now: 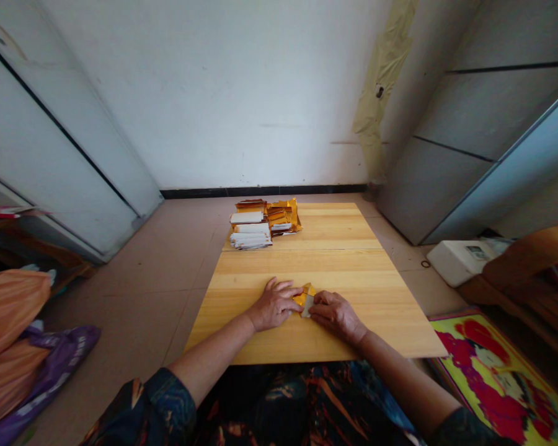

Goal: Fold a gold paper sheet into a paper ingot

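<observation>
A small piece of gold foil paper [309, 289] with a pale grey-white side lies on the wooden table, between my two hands. My left hand [273, 305] is at its left edge, thumb and forefinger holding it against the tabletop while the other fingers stretch forward. From the right, my right hand [335, 314] has its bent fingers pinched on the paper's pale part. The fingers cover part of the sheet, so its full shape is hidden. Farther back on the table sit a stack of pale folded papers [250, 236] and a pile of gold foil papers [281, 215].
The wooden table [372, 282] stands before a white wall [242, 111]. On the floor at left are orange and purple bags [13, 316]. To the right are a white box [458, 260], a wooden chair [530, 254] and a colourful mat [497, 378]; a grey cabinet [428, 179] rises behind.
</observation>
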A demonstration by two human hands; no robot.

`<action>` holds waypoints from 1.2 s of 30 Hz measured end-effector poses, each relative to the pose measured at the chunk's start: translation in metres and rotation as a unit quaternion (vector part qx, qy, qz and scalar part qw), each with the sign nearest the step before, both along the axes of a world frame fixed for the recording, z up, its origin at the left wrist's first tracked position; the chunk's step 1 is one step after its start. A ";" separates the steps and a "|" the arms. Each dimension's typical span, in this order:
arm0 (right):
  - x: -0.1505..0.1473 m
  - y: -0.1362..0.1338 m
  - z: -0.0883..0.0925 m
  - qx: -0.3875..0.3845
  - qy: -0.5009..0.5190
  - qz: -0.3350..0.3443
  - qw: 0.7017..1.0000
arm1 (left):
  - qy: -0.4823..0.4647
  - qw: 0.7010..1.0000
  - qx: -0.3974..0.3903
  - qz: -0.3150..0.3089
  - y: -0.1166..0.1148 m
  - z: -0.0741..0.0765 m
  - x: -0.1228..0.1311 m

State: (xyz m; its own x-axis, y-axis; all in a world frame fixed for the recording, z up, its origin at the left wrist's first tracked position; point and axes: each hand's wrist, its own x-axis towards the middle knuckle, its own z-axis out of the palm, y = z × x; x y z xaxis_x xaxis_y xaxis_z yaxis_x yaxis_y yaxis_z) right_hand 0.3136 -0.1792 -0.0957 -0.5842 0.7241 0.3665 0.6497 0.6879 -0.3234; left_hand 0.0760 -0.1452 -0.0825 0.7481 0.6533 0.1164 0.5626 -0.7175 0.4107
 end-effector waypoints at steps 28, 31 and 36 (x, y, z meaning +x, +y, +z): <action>-0.013 0.005 0.018 -0.172 -0.023 -0.107 0.979 | 0.058 0.998 -0.011 -0.035 0.002 0.008 -0.004; -0.019 0.005 0.022 -0.182 -0.050 -0.154 0.970 | 0.051 0.998 -0.004 -0.038 0.001 0.008 -0.004; -0.026 0.005 0.026 -0.190 -0.082 -0.198 0.958 | 0.064 0.997 0.004 -0.043 0.001 0.007 -0.005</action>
State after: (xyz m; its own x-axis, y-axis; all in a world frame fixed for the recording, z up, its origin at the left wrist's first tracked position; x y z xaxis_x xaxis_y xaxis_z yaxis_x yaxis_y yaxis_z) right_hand 0.2875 -0.1738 -0.0694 -0.2637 0.9638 -0.0408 0.8986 0.2300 -0.3737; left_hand 0.0714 -0.1440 -0.0756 0.8106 0.5852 0.0209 0.5460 -0.7683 0.3342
